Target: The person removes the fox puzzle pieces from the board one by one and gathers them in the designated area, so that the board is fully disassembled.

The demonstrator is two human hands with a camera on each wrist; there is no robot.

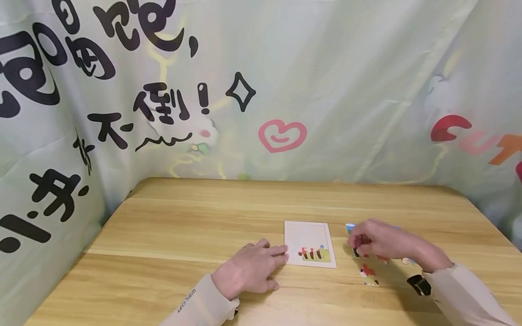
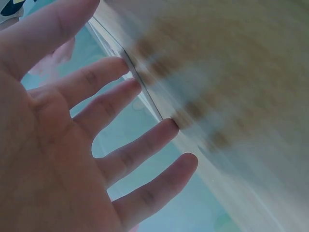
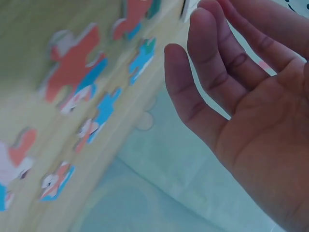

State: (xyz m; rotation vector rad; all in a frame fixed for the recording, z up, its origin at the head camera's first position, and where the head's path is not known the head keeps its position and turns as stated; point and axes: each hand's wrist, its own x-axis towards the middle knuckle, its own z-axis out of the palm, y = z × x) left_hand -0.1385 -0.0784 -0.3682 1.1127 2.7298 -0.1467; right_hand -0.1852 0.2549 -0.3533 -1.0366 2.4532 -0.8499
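Observation:
Several jigsaw puzzle pieces lie on the right of the table, among them a red and white one (image 1: 369, 274). My right hand (image 1: 381, 240) is over them, fingers bent down and fingertips close together at a dark-edged piece (image 1: 356, 253); whether it pinches that piece is hidden. In the right wrist view, red and blue pieces (image 3: 75, 67) lie beside the hand (image 3: 260, 116). A white puzzle board (image 1: 306, 235) has a yellow, red and brown striped picture part at its lower right. My left hand (image 1: 253, 269) is spread flat, fingertips touching the board's left edge.
The wooden table (image 1: 163, 235) spreads out around the board. Behind it hangs a pale curtain (image 1: 346, 90) with black lettering and a pink heart. A black object (image 1: 418, 285) shows beside the right sleeve (image 1: 465, 290).

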